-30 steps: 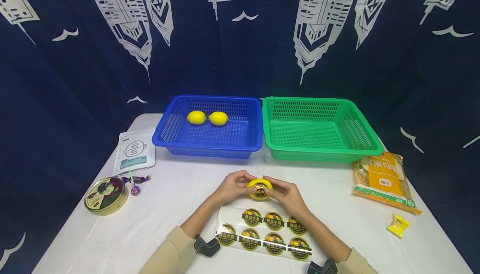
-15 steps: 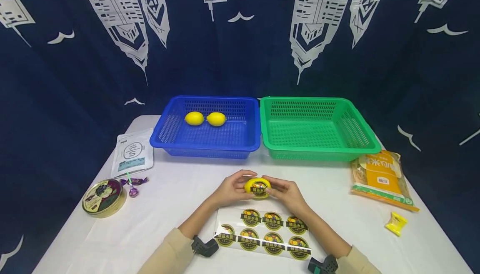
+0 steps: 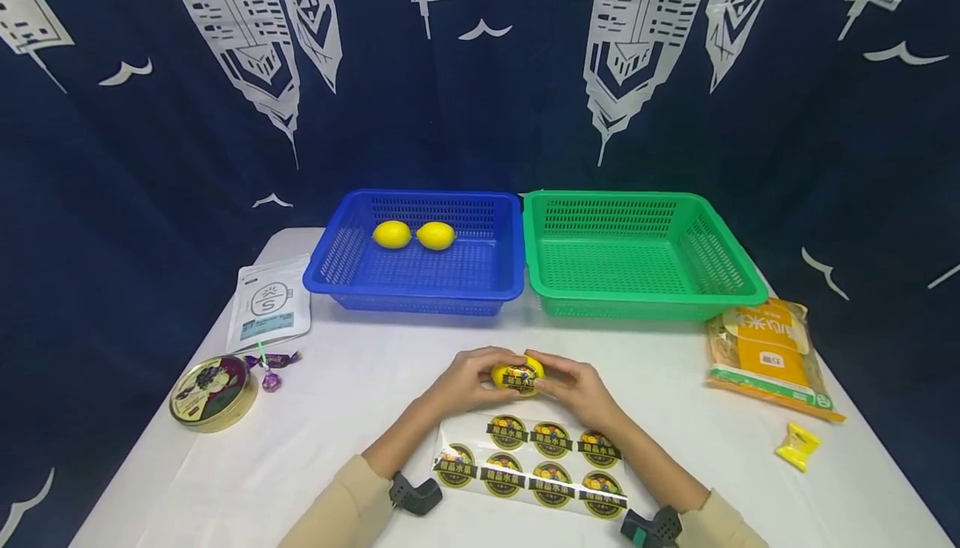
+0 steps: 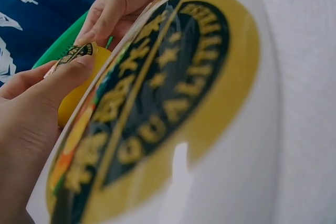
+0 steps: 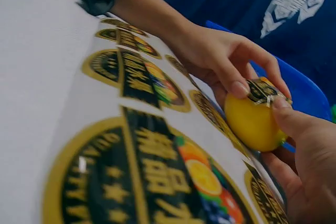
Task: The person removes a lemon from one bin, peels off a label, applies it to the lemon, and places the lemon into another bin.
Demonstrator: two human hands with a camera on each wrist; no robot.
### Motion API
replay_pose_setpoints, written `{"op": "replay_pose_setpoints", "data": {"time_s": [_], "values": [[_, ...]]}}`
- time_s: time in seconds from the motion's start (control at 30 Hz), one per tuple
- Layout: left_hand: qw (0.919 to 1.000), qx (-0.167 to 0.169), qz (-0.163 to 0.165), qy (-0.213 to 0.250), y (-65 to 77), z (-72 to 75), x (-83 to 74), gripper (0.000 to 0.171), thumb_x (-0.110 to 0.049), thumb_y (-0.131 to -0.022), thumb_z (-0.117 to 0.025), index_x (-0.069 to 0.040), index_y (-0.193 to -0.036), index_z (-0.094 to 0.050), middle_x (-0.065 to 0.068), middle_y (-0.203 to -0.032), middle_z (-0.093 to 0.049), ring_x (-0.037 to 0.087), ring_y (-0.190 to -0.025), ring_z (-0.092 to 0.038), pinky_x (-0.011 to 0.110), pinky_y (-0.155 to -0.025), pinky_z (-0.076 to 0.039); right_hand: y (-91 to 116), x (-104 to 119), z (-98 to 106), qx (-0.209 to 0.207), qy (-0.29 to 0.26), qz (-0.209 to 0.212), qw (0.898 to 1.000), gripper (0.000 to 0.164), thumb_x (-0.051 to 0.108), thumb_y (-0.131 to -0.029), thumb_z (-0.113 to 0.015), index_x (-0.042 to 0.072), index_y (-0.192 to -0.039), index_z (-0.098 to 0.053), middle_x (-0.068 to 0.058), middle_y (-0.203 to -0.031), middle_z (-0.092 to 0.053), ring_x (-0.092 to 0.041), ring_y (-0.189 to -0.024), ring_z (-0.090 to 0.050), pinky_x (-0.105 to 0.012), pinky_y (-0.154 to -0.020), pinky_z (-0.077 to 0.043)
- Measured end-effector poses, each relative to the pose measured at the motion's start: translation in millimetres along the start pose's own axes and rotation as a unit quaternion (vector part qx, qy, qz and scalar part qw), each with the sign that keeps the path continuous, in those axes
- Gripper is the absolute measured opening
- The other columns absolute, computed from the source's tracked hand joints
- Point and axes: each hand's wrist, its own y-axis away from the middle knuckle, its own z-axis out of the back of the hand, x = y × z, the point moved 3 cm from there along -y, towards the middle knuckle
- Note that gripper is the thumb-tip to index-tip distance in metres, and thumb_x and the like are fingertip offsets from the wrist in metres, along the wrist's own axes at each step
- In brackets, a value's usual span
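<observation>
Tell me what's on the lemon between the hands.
A black and gold sticker sits on the lemon, its edge looking crinkled. The left hand and right hand partly cover it; the skin beneath is hidden.

A strip of white cloth (image 3: 405, 341) is left free between the left hand (image 3: 471, 380), the right hand (image 3: 583, 391) and the blue perforated plastic basket (image 3: 416, 291). Passage between it and the green perforated plastic basket (image 3: 645, 298) is barred by closely set rims. Both can be entered from above, the blue one past two oval yellow lemons (image 3: 436, 236). Far left, a round gold tin (image 3: 212, 394) is met.
</observation>
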Motion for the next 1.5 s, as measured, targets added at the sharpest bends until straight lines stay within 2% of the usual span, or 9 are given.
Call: {"op": "replay_pose_setpoints", "data": {"time_s": [0.23,0.37,0.47,0.57,0.77,0.97,1.13,1.23,1.5], "values": [[0.9998,0.01,0.006,0.017,-4.7,-1.9,2.2,0.047,-0.022,-0.075,-0.078,-0.012,-0.118,-0.061,0.002,-0.118,-0.061,0.013,-0.11,-0.056,0.02,-0.086,-0.048,1.5,7.2,13.4,0.042,0.023,-0.025,0.999,0.045,0.017,-0.089,-0.061,0.013,-0.133,-0.05,-0.002,-0.133,-0.05,-0.017,-0.121,-0.047,-0.026,-0.101,-0.036],[0.9995,0.001,0.014,0.027,-3.2,0.1,-4.2,0.047,-0.018,-0.074,-0.079,-0.012,-0.116,-0.062,0.002,-0.116,-0.062,0.011,-0.108,-0.056,0.018,-0.083,-0.049,4.6,36.7,28.7,-0.079,0.088,0.048,0.992,0.042,0.004,-0.087,-0.062,0.002,-0.128,-0.052,-0.014,-0.113,-0.063,-0.02,-0.097,-0.062,-0.025,-0.086,-0.05],[0.9986,-0.013,0.004,0.05,-6.7,9.1,-23.5,0.046,-0.008,-0.07,-0.08,-0.006,-0.113,-0.064,0.007,-0.113,-0.064,0.014,-0.105,-0.059,0.021,-0.078,-0.052,10.5,58.2,50.9,-0.257,0.134,0.094,0.952,0.038,-0.004,-0.085,-0.062,-0.006,-0.122,-0.054,-0.021,-0.092,-0.066,-0.022,-0.074,-0.064,-0.021,-0.069,-0.054],[0.9968,-0.026,-0.004,0.076,-22.6,23.5,-45.7,0.045,-0.001,-0.068,-0.079,0.001,-0.11,-0.063,0.014,-0.113,-0.063,0.021,-0.103,-0.06,0.027,-0.075,-0.054,16.4,60.6,79.5,-0.391,0.155,0.07,0.904,0.037,0.0,-0.088,-0.059,-0.004,-0.124,-0.052,-0.021,-0.086,-0.064,-0.017,-0.065,-0.062,-0.015,-0.06,-0.051],[0.9954,-0.041,-0.064,0.058,-88.5,52.0,-58.3,0.046,-0.005,-0.071,-0.078,-0.001,-0.114,-0.061,0.014,-0.118,-0.06,0.021,-0.104,-0.06,0.025,-0.076,-0.054,17.3,29.0,127.0,-0.483,0.056,0.005,0.874,0.037,0.015,-0.092,-0.057,0.008,-0.128,-0.053,-0.016,-0.088,-0.064,-0.008,-0.062,-0.062,-0.016,-0.061,-0.052],[0.9961,-0.009,-0.086,0.015,-182.5,55.6,-52.8,0.046,-0.018,-0.079,-0.074,-0.009,-0.121,-0.06,0.006,-0.121,-0.059,0.012,-0.105,-0.056,0.021,-0.077,-0.053,10.3,-0.1,140.3,-0.516,-0.083,0.044,0.851,0.031,0.012,-0.088,-0.062,-0.003,-0.115,-0.058,-0.006,-0.076,-0.062,-0.014,-0.069,-0.062,-0.021,-0.067,-0.054],[0.9953,0.044,-0.07,-0.049,-263.1,31.1,-31.3,0.046,-0.026,-0.08,-0.073,-0.014,-0.123,-0.06,0.002,-0.118,-0.061,0.005,-0.091,-0.056,0.017,-0.072,-0.049,5.8,1.8,142.4,-0.518,-0.114,0.101,0.841,0.024,0.002,-0.088,-0.06,-0.012,-0.106,-0.055,-0.009,-0.07,-0.058,-0.019,-0.067,-0.061,-0.023,-0.063,-0.055],[0.9954,0.057,-0.025,-0.073,-295.7,13.7,-15.0,0.047,-0.031,-0.081,-0.071,-0.02,-0.125,-0.059,0.001,-0.119,-0.061,0.006,-0.079,-0.056,0.016,-0.064,-0.045,5.4,8.5,141.0,-0.516,-0.106,0.111,0.843,0.021,-0.001,-0.088,-0.058,-0.014,-0.104,-0.055,-0.009,-0.071,-0.058,-0.018,-0.065,-0.06,-0.022,-0.063,-0.054],[0.992,0.073,0.086,-0.057,-330.6,-37.9,18.4,0.047,-0.031,-0.084,-0.068,-0.026,-0.129,-0.054,0.004,-0.115,-0.06,0.013,-0.066,-0.061,0.017,-0.054,-0.048,11.4,12.5,141.3,-0.517,-0.101,0.113,0.843,0.022,-0.004,-0.087,-0.058,-0.019,-0.103,-0.052,-0.017,-0.074,-0.057,-0.025,-0.064,-0.058,-0.024,-0.062,-0.054]]}}
